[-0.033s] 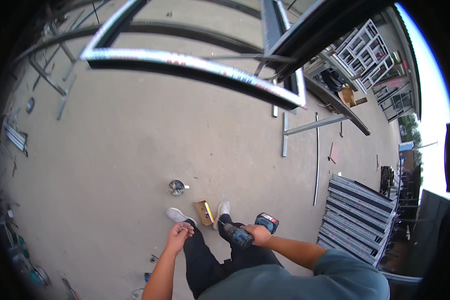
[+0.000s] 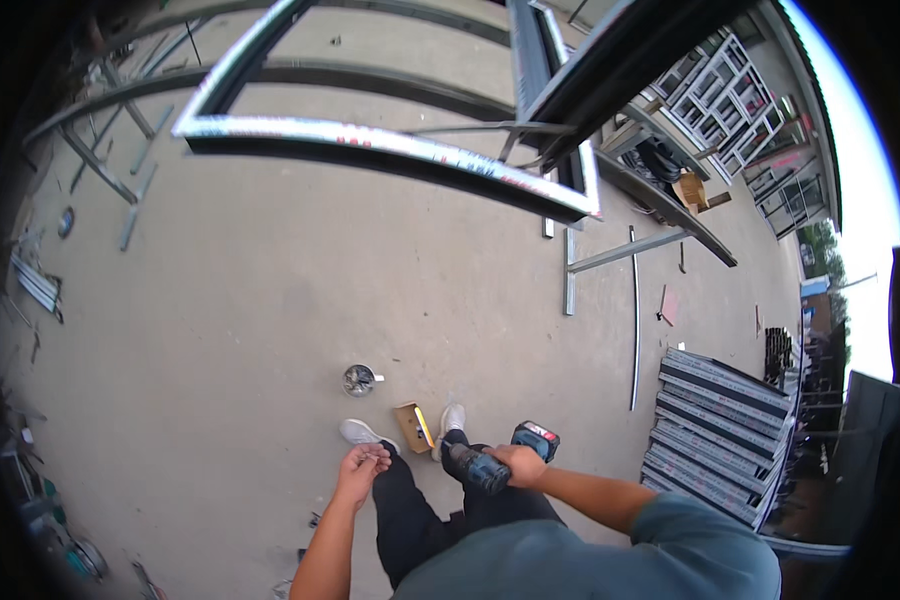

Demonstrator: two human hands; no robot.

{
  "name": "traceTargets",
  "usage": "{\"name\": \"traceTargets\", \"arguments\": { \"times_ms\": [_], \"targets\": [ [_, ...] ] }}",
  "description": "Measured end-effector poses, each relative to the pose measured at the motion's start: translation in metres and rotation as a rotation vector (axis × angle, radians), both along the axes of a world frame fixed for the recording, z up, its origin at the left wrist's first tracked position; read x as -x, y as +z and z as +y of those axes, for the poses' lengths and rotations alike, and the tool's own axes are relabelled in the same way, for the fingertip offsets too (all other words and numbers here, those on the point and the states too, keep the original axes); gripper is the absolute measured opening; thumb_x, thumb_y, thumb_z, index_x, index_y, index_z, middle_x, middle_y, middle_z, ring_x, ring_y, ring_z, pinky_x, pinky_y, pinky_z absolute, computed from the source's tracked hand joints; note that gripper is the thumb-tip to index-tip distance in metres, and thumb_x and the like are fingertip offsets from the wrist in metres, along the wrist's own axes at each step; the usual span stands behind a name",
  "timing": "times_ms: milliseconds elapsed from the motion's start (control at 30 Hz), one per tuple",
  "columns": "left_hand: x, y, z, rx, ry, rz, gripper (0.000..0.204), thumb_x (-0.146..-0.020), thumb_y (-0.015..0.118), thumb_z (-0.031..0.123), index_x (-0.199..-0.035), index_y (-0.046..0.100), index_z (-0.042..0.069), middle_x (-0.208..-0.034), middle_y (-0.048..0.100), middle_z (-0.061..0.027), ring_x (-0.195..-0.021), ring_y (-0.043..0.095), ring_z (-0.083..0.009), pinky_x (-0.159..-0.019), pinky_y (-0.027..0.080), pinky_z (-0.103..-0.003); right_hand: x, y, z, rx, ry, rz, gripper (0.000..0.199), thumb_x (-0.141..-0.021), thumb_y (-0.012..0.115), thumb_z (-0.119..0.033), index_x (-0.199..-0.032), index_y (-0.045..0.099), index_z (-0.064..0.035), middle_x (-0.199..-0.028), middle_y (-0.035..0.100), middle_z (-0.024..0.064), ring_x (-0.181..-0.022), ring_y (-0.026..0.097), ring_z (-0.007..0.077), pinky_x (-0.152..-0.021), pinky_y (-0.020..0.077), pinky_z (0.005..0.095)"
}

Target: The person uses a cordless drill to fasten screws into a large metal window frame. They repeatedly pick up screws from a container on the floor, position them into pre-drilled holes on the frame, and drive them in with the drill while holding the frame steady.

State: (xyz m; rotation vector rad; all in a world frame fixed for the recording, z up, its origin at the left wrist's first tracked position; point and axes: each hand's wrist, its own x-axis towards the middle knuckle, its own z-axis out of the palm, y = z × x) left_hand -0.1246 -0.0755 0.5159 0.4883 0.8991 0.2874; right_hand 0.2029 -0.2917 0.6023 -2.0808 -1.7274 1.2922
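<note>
The step in hand appears to be holding the power drill (image 2: 485, 472) ready rather than driving it; any next move calls for keeping its nose clear of the trouser leg. The right hand (image 2: 523, 466) is closed around the drill's handle, nose toward the left hand (image 2: 362, 472). That hand, apart from the drill, has its fingers bunched near the thumb; I cannot tell whether they pinch something small. 1 cardboard box (image 2: 407, 430) sits between the 2 shoes (image 2: 452, 418).
</note>
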Motion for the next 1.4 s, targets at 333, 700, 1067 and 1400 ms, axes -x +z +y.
{"name": "traceTargets", "arguments": {
  "times_ms": [333, 700, 1067, 1400],
  "targets": [
    [0.0, 0.198, 0.066, -0.019, 0.239, -0.199, 0.036, -0.095, 0.052, -0.001, -0.129, 0.056, -0.009, -0.12, 0.066, -0.0194, -0.117, 0.066, -0.0303, -0.105, 0.053, -0.037, 0.054, 0.168, 0.091, -0.476, -0.401, 0.289, 0.043, -0.079, 0.08, -0.012, -0.12, 0.07, -0.0043, -0.103, 0.073, 0.0171, -0.097, 0.072, 0.03, -0.088, 0.0542, 0.0385],
    [-0.031, 0.331, 0.092, -0.068, 0.342, -0.362, 0.041, -0.097, 0.053, 0.0, -0.137, 0.051, -0.009, -0.135, 0.061, -0.0239, -0.132, 0.059, -0.0313, -0.112, 0.05, -0.036, 0.059, 0.255, 0.117, -0.694, -0.235, 0.074, 0.016, -0.082, 0.075, -0.008, -0.097, 0.07, -0.0041, -0.089, 0.071, 0.0121, -0.078, 0.069, 0.0293, -0.07, 0.0546, 0.0357],
    [-0.081, 0.345, 0.133, -0.101, 0.446, -0.092, 0.03, -0.098, 0.073, 0.015, -0.121, 0.06, 0.002, -0.116, 0.071, -0.0165, -0.098, 0.072, -0.0169, -0.084, 0.061, -0.025, -0.001, 0.268, 0.186, -0.645, -0.103, 0.406, 0.024, -0.076, 0.079, -0.008, -0.096, 0.068, -0.0011, -0.091, 0.071, 0.0133, -0.076, 0.067, 0.0315, -0.073, 0.0553, 0.0397],
    [-0.161, 0.373, 0.181, -0.305, 0.327, 0.062, 0.034, -0.095, 0.078, 0.016, -0.119, 0.059, 0.001, -0.105, 0.073, -0.0153, -0.087, 0.073, -0.0169, -0.076, 0.06, -0.026, -0.09, 0.262, 0.249, -0.665, -0.019, 0.571, 0.029, -0.075, 0.079, -0.012, -0.1, 0.07, -0.0006, -0.093, 0.071, 0.0145, -0.077, 0.066, 0.0337, -0.074, 0.0547, 0.0395]
  ]
}}
